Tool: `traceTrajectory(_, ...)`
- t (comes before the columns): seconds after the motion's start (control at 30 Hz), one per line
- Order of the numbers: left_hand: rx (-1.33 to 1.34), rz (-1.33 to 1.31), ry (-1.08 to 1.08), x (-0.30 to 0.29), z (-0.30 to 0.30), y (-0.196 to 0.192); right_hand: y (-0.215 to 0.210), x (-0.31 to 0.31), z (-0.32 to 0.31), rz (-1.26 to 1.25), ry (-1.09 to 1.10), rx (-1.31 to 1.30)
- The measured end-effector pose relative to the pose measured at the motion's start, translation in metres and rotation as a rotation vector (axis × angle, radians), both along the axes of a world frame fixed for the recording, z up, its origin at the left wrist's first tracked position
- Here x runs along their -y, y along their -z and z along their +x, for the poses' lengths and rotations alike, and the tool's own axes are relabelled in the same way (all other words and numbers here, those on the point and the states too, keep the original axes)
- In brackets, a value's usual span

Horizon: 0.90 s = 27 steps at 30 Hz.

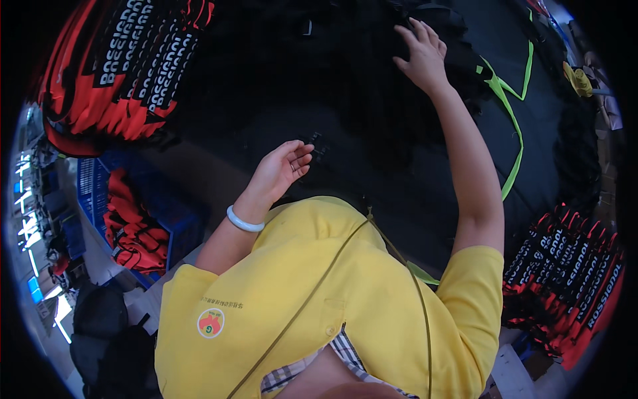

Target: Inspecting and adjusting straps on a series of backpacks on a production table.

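My left hand point(284, 167), with a pale bangle on its wrist, is closed low in front of my body. At its fingertips is a small black piece point(319, 145) that looks like plastic; its exact kind is too dark to make out. My right hand point(425, 58) reaches to the far side with fingers spread and nothing visible in them. It is over or just above a heap of black cloth pieces point(458, 50) on a dark work surface point(266, 106). A bright green strip point(510, 120) trails down to the right of my right forearm.
Red and black printed fabric pieces are stacked at the far left point(126, 73) and at the near right point(565, 279). A blue plastic crate point(179, 233) holds red cloth point(133, 226) at the left. A yellow object point(577, 80) lies at the far right.
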<state>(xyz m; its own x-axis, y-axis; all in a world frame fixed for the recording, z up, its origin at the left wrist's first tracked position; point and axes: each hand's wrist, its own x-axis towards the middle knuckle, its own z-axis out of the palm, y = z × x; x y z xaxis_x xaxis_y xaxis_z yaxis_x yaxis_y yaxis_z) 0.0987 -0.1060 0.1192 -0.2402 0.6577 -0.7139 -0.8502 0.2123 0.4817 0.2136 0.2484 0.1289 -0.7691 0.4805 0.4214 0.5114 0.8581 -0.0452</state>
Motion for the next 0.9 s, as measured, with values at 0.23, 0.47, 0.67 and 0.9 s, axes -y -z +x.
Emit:
traceTrajectory(0.23, -0.058, 0.144, 0.207, -0.023, 0.0, -0.03, -0.055, 0.056, 0.028, -0.276, -0.242, 0.066)
traceTrajectory(0.47, -0.003, 0.527, 0.274, -0.055, 0.041, -0.066, -0.073, 0.187, 0.102, -0.966, -0.102, -0.252)
traceTrajectory(0.67, -0.11, 0.454, 0.378, -0.044, 0.044, -0.075, -0.055, 0.243, 0.119, -1.038, 0.044, -0.386)
traceTrajectory(0.9, -0.196, 0.426, 0.328, -0.013, 0.038, -0.078, -0.045, 0.27, 0.11, -0.967, 0.008, -0.426)
